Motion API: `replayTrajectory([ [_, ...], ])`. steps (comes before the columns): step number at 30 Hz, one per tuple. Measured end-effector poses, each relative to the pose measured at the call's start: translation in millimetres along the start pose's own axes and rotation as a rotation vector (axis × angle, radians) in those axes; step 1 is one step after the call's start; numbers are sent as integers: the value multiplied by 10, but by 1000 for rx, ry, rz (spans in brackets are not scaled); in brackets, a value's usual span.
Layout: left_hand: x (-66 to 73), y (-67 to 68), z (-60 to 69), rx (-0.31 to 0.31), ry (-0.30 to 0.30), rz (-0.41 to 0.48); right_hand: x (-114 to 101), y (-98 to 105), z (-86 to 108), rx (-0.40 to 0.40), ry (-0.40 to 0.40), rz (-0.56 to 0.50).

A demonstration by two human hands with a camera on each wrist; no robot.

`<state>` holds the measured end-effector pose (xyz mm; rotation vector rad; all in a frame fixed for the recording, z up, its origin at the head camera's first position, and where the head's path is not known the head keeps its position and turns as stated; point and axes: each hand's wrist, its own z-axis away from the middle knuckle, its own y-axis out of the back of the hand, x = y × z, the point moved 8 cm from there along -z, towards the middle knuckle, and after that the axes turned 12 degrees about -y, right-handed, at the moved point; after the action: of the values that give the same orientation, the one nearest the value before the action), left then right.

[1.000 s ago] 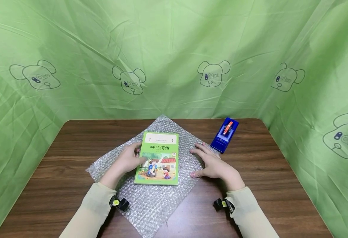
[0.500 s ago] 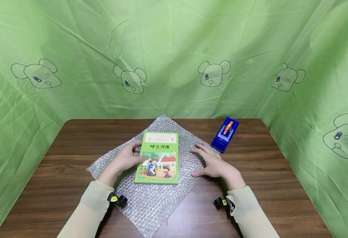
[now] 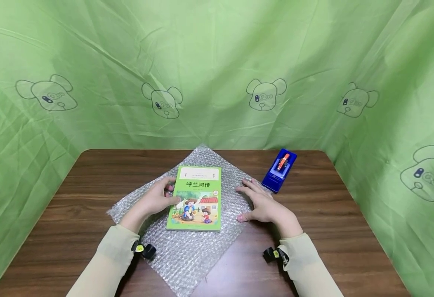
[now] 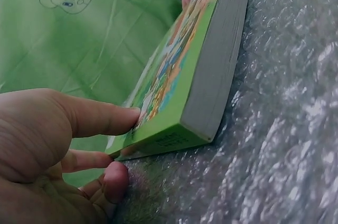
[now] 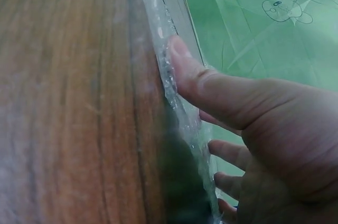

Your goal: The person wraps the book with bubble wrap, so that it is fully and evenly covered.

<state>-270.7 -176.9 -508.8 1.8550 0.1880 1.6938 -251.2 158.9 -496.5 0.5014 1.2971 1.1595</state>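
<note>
A green paperback book (image 3: 194, 202) with an illustrated cover lies face up on a sheet of bubble wrap (image 3: 180, 255), which is set cornerwise on the table. My left hand (image 3: 156, 199) pinches the book's left side; in the left wrist view its thumb (image 4: 108, 118) lies on the cover and its other fingers are at the spine edge. To the right of the book, my right hand (image 3: 265, 204) rests on the sheet's right part with fingers spread. The right wrist view shows its thumb (image 5: 206, 78) against the wrap's edge (image 5: 177, 97), not gripping the book.
A blue tape dispenser-like holder (image 3: 274, 181) with an orange piece on it stands at the back right, touching or near the wrap's right corner. The wooden table (image 3: 336, 231) ends against green cloth walls (image 3: 213, 62) at the back and sides.
</note>
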Motion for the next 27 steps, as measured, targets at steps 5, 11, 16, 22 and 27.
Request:
replayTrajectory([
  [5,9,-2,-16,-47,-15,-13,-18,7,2,-3,-1,9],
  [11,80,18,-84,-141,-96,-89,-114,48,6,20,0,42],
  [16,47,177,-200,-190,-107,-152,-357,127,40,79,60,76],
  [22,4,450,-509,-55,-72,-49,-677,138,-3,136,172,-17],
  [27,-15,524,-772,26,-58,112,-786,-40,-108,101,216,-60],
])
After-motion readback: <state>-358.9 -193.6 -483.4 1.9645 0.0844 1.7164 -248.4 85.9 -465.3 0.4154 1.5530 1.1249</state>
